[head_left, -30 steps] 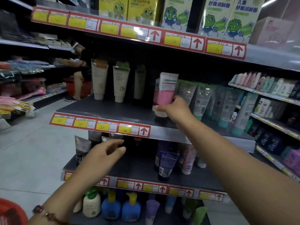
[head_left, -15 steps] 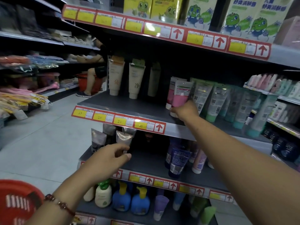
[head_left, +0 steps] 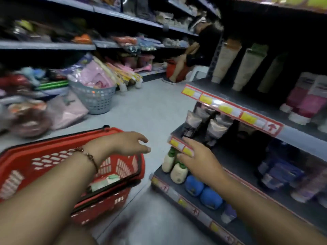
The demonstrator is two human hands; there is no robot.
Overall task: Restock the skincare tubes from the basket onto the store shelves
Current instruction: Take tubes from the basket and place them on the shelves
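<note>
Both hands empty — reaching for the next tube

Left hand [head_left: 130, 143] and right hand [head_left: 198, 156] hang released; a green-capped tube [head_left: 104, 182] lies in the red basket [head_left: 53, 156] — a hasty grab could tip it.

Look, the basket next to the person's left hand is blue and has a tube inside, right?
Not quite. The head view shows the basket beside the left hand is red, not blue. The rest holds: a pale green tube lies inside it.

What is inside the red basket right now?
Inside the red basket, a pale green-and-white tube lies near the bottom. The left forearm covers the rest.
</note>
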